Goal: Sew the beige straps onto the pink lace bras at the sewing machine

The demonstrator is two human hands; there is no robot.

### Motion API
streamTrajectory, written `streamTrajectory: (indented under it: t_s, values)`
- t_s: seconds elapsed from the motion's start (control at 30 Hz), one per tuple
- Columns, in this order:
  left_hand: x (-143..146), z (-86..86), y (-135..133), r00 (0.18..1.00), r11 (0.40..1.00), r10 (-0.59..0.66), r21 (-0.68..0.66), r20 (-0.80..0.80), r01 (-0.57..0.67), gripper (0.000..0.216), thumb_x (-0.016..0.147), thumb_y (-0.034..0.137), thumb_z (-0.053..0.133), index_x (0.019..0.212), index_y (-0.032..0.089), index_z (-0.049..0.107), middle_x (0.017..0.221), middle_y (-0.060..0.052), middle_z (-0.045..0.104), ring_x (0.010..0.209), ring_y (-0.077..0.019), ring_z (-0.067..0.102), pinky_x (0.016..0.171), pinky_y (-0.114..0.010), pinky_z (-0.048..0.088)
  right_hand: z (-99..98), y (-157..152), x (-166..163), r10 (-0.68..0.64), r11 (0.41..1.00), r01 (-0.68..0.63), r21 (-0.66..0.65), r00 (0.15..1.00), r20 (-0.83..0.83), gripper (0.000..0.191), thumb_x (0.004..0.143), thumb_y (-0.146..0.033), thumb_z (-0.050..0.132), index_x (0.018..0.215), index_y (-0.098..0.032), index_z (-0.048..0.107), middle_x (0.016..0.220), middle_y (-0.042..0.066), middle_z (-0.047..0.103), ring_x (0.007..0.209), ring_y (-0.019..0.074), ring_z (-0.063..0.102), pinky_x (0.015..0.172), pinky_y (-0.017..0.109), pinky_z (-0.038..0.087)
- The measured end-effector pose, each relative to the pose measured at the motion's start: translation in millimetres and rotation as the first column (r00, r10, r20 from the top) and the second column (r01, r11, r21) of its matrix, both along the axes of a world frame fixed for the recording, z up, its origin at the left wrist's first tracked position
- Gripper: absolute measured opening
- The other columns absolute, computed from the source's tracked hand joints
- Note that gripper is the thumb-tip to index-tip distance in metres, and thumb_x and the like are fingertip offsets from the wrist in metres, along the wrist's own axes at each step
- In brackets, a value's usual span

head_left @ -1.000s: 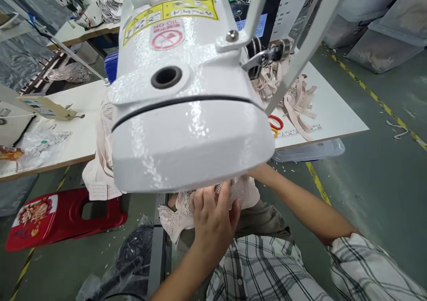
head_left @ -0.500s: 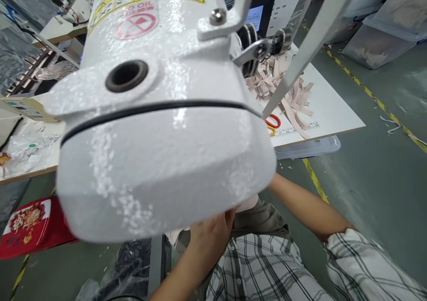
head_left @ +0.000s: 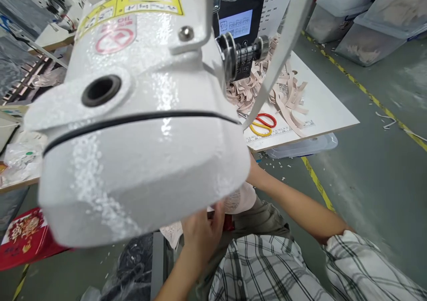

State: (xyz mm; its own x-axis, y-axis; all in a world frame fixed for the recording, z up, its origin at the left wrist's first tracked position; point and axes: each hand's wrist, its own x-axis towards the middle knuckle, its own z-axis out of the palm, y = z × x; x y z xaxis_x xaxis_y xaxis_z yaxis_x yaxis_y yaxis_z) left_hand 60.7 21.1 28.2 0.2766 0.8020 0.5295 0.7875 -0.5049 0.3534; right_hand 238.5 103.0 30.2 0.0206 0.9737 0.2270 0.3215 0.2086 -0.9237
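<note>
The white sewing machine head (head_left: 143, 172) fills the middle of the view and hides the sewing area. Below its lower edge my left hand (head_left: 203, 227) shows, fingers curled and closed at pale pink lace fabric (head_left: 238, 198); the fingertips are behind the machine. More of the lace (head_left: 172, 233) hangs to the left of that hand. My right forearm reaches up behind the machine's right side, and my right hand is hidden there, so its fingers cannot be made out.
Red and yellow handled scissors (head_left: 265, 124) lie by a ruler strip on the white table (head_left: 328, 101), near a heap of pale pink straps (head_left: 288, 98). A lit control panel (head_left: 238, 25) stands behind. Clear plastic bins (head_left: 373, 38) and a red stool (head_left: 30, 238) are on the floor.
The view has shifted, so the machine appears further left and more of the scissors, panel and lace shows. My left hand stays under the machine head, by the lace.
</note>
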Motion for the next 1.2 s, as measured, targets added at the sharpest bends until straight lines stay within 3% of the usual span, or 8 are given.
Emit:
streamTrajectory:
  t_s: [0.07, 0.17, 0.27, 0.47, 0.67, 0.83, 1.0, 1.2]
  values:
    - [-6, -7.0, 3, 0.979, 0.984, 0.047, -0.176, 0.199, -0.012, 0.043, 0.092, 0.043, 0.056, 0.129, 0.019, 0.056, 0.112, -0.015, 0.063, 0.111, -0.0310, 0.059, 0.090, -0.041, 0.048, -2.1, -8, 2, -0.033, 0.999, 0.033, -0.006, 0.998, -0.056, 0.017, 0.087, -0.036, 0.058, 0.097, -0.023, 0.062, 0.108, 0.006, 0.063, 0.071, 0.0176, 0.058, 0.069, 0.035, 0.054]
    - [-13, -17.9, 8, 0.846, 0.876, 0.192, -0.476, 0.497, 0.081, 0.043, 0.097, 0.047, 0.046, 0.129, 0.020, 0.056, 0.110, -0.013, 0.066, 0.112, -0.0280, 0.061, 0.096, -0.041, 0.049, -5.4, -19, 6, -0.052, 0.997, 0.048, -0.052, 0.995, -0.083, 0.020, 0.088, -0.040, 0.058, 0.098, -0.024, 0.063, 0.104, 0.007, 0.066, 0.077, 0.0205, 0.061, 0.071, 0.035, 0.054]
    - [-18, -26.9, 13, 0.758, 0.801, 0.299, -0.584, 0.580, 0.131, 0.039, 0.098, 0.048, 0.042, 0.116, 0.022, 0.064, 0.103, -0.010, 0.068, 0.106, -0.0261, 0.063, 0.097, -0.039, 0.049, -10.9, -29, 8, -0.055, 0.996, 0.049, -0.078, 0.996, -0.075, 0.024, 0.088, -0.047, 0.057, 0.097, -0.025, 0.064, 0.098, 0.007, 0.067, 0.078, 0.0208, 0.062, 0.070, 0.034, 0.053]
    - [-25, -31.6, 16, 0.751, 0.776, 0.378, -0.628, 0.542, 0.063, 0.036, 0.095, 0.050, 0.047, 0.084, 0.023, 0.066, 0.078, -0.005, 0.063, 0.078, -0.0212, 0.060, 0.073, -0.032, 0.052, -16.3, -42, 6, -0.020, 0.999, 0.016, -0.049, 0.997, -0.074, 0.024, 0.087, -0.046, 0.057, 0.092, -0.023, 0.062, 0.083, 0.004, 0.066, 0.073, 0.0182, 0.062, 0.067, 0.031, 0.052]
    - [-22, -18.6, 12, 0.705, 0.776, 0.419, -0.628, 0.573, 0.049, 0.040, 0.092, 0.056, 0.050, 0.083, 0.020, 0.066, 0.070, -0.002, 0.058, 0.061, -0.0160, 0.051, 0.056, -0.026, 0.043, -13.6, -50, 3, 0.023, 0.998, -0.026, -0.059, 0.998, -0.058, 0.032, 0.084, -0.054, 0.061, 0.089, -0.022, 0.059, 0.088, 0.005, 0.066, 0.079, 0.0195, 0.063, 0.069, 0.031, 0.052]
    - [-22, -17.1, 11, 0.671, 0.830, 0.385, -0.556, 0.633, 0.048, 0.039, 0.090, 0.054, 0.055, 0.081, 0.018, 0.067, 0.072, -0.001, 0.060, 0.064, -0.0148, 0.053, 0.059, -0.024, 0.043, -12.8, -53, 1, 0.040, 0.999, -0.042, -0.034, 0.997, -0.069, 0.035, 0.084, -0.056, 0.062, 0.090, -0.022, 0.056, 0.089, 0.005, 0.065, 0.080, 0.0194, 0.062, 0.072, 0.031, 0.051]
    - [-25, -21.5, 8, 0.609, 0.834, 0.380, -0.542, 0.696, 0.099, 0.032, 0.091, 0.049, 0.057, 0.087, 0.019, 0.067, 0.076, -0.001, 0.063, 0.067, -0.0154, 0.057, 0.062, -0.024, 0.045, -9.7, -55, 1, 0.053, 0.997, -0.056, -0.044, 0.996, -0.077, 0.032, 0.084, -0.051, 0.062, 0.090, -0.021, 0.054, 0.087, 0.004, 0.062, 0.082, 0.0192, 0.060, 0.074, 0.030, 0.049]
    - [-27, -18.7, 6, 0.661, 0.829, 0.366, -0.552, 0.655, 0.089, 0.030, 0.093, 0.046, 0.054, 0.088, 0.019, 0.068, 0.080, -0.003, 0.066, 0.073, -0.0175, 0.061, 0.065, -0.025, 0.048, -7.4, -60, 0, 0.051, 0.988, -0.063, -0.142, 0.995, -0.088, 0.031, 0.082, -0.050, 0.062, 0.093, -0.021, 0.055, 0.088, 0.003, 0.061, 0.080, 0.0182, 0.057, 0.065, 0.028, 0.046]
